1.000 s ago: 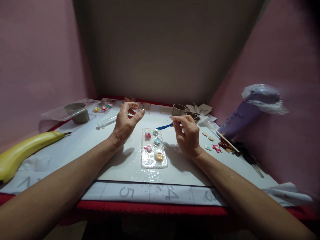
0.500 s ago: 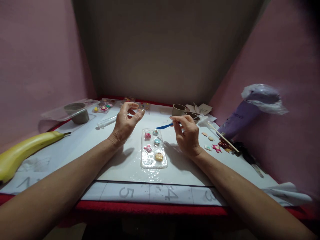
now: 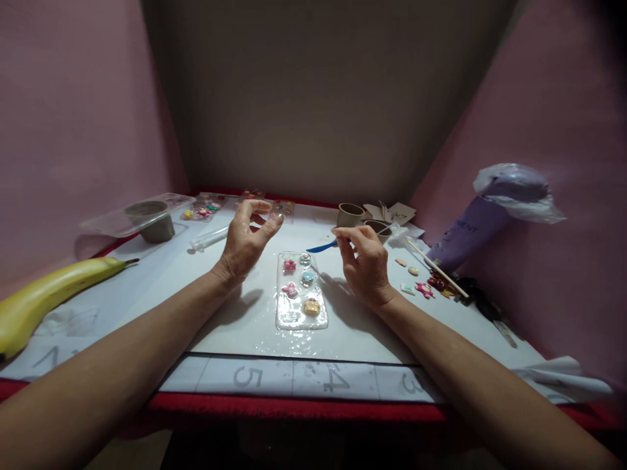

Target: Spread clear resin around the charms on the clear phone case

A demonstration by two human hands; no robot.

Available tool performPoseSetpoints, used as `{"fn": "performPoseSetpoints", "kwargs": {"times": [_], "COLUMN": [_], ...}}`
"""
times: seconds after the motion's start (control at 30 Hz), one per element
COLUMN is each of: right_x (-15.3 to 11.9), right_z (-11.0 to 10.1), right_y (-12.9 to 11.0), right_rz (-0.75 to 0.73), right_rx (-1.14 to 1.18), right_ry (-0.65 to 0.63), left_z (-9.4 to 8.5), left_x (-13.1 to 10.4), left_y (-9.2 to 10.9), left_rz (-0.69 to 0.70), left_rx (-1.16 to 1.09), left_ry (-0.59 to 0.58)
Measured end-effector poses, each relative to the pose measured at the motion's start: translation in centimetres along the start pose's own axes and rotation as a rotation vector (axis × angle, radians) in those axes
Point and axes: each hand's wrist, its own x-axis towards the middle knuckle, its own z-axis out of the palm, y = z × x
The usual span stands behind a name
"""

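Note:
My right hand (image 3: 365,264) pinches a blue plastic knife (image 3: 322,247), its blade pointing left over the far end of a clear phone case (image 3: 296,318). Several small charms sit on the glossy case: a red one (image 3: 289,266), a pink one (image 3: 290,290), a yellow one (image 3: 311,306) and two bluish ones. Left of the case, my left hand (image 3: 249,238) is raised with thumb and fingers curved and apart, holding nothing. Wet-looking drops shine on the white sheet around the case.
Left stand a banana (image 3: 59,290), a grey cup (image 3: 157,225) beside a clear lid, and a syringe-like clear tube (image 3: 208,239). Right are brown cups (image 3: 350,214), loose charms (image 3: 424,290), a wooden stick (image 3: 438,267) and a purple bag (image 3: 473,228). More charm-covered pieces (image 3: 203,207) lie behind.
Almost nothing differs. The blue knife and the right fingertips have shifted very slightly; the left hand and the case stay in place.

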Motion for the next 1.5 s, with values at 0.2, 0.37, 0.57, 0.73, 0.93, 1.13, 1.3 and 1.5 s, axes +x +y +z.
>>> {"fn": "performPoseSetpoints", "kwargs": {"times": [0.2, 0.37, 0.57, 0.73, 0.93, 1.13, 1.3, 1.5], "right_x": [0.01, 0.02, 0.01, 0.05, 0.07, 0.02, -0.15, -0.11], "right_z": [-0.03, -0.01, -0.09, -0.06, -0.18, -0.58, -0.57, -0.41], "right_y": [-0.06, -0.13, -0.22, -0.2, -0.25, -0.69, -0.59, -0.88], "right_rz": [-0.003, -0.021, -0.003, -0.025, -0.019, -0.048, -0.011, 0.191], "right_rx": [0.01, -0.006, 0.006, 0.026, 0.065, 0.184, 0.219, 0.407], "right_ry": [-0.011, -0.011, -0.002, 0.003, 0.035, 0.095, 0.037, 0.005], "left_z": [-0.01, -0.02, 0.02, 0.02, 0.01, 0.03, 0.02, 0.05], "left_x": [-0.02, -0.04, -0.06, -0.11, -0.05, 0.01, -0.01, 0.0], "left_y": [-0.01, -0.02, 0.04, 0.11, -0.05, -0.2, 0.0, -0.08], "left_rz": [0.004, 0.008, 0.007, 0.004, 0.002, 0.007, -0.002, -0.005], "left_rx": [0.001, 0.001, 0.008, -0.001, -0.008, -0.005, -0.006, -0.01], "left_ry": [0.0, 0.001, 0.001, -0.001, -0.004, 0.001, -0.002, -0.006]}}
